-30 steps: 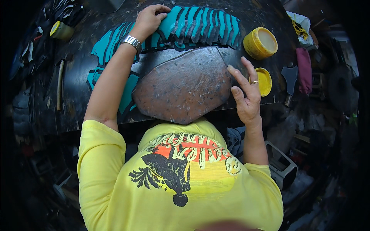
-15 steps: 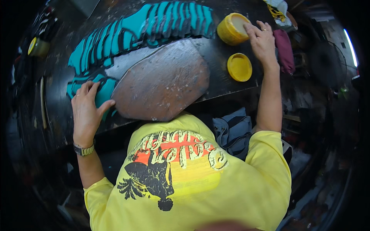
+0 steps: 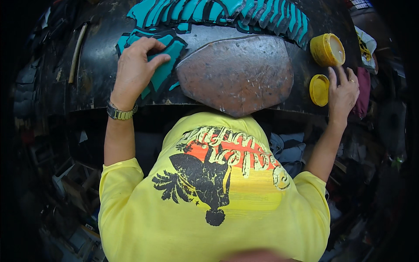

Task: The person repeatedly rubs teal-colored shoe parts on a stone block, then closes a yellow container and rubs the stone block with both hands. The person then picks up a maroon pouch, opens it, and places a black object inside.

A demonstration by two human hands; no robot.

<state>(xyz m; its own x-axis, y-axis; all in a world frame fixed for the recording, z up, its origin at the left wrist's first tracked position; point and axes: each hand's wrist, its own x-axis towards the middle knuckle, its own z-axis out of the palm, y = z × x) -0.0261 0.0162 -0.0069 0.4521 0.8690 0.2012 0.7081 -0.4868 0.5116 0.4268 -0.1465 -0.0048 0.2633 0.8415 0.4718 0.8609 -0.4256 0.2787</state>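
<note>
Pieces of teal sheet (image 3: 168,72) left of the brown board (image 3: 235,72)

I see them through the head camera, thin, flat and black-bordered, lying loosely over one another on the dark table (image 3: 98,56). The left hand (image 3: 134,72) arches over them, thumb and forefinger apart; some fingertips are hidden, so I cannot tell whether it has hold of one. A long overlapping row (image 3: 174,13) of similar pieces fans out behind the board.

I judge each piece light, soft and bendy, hard to break but likely to flop at its narrow parts. The black margins could be tacky, so neighbours might cling. I'd pinch a single piece by its teal corner on the side facing the board, keeping off those margins.

The right hand (image 3: 343,94) is right of the board, fingers loosely spread, gripping nothing that I can see. A fingertip meets the rim of the yellow tub (image 3: 321,50) in my view; whether it touches, I cannot tell. The yellow lid (image 3: 319,91) lies between that hand and the board.
</note>
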